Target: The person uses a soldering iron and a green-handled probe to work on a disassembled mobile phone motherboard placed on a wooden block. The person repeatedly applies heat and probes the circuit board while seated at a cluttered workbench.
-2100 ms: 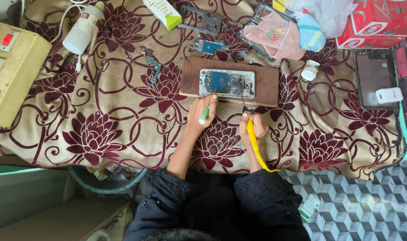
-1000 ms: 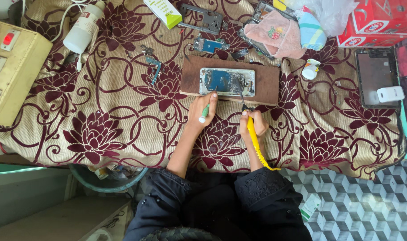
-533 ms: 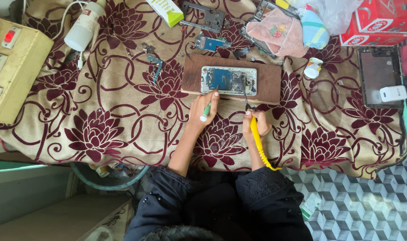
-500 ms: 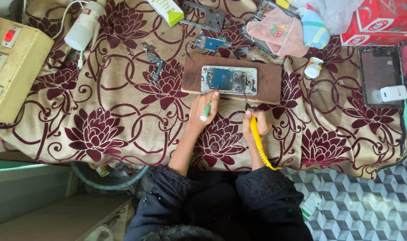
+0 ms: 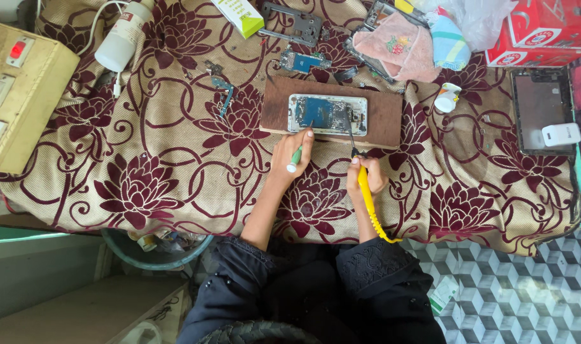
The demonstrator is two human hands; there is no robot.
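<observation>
On the far left a beige switch box (image 5: 19,95) sits on the floral cloth (image 5: 144,165), with a white bottle (image 5: 121,41) lying beyond it. Further right a small flex part (image 5: 223,92) lies loose on the cloth.

The left hand (image 5: 290,150) rests on the cloth just near of the wooden board (image 5: 383,114), its fingers curled shut around a green-handled tool (image 5: 295,159) whose white butt points back toward the person and whose tip reaches to the near edge of the opened phone (image 5: 327,114). The phone lies in the middle of the board with its back off and blue inner parts showing. Its long axis runs left to right, across both forearms, so it lies directly far of both hands.

The right hand (image 5: 365,178) is slightly right of the left and a little nearer the person, fingers closed on a yellow-handled iron (image 5: 370,204). The iron's thin dark shaft leans up and to the left, and its tip touches the right part of the phone. By its fingers the left hand is the closer of the two, almost at the board's edge; the right one reaches only through its tool.

Right of the board stand a small white pot (image 5: 446,97), then a dark phone frame (image 5: 545,111) with a white block (image 5: 561,134) on it. A pink cloth (image 5: 392,48) and a red box (image 5: 545,28) lie far right.
</observation>
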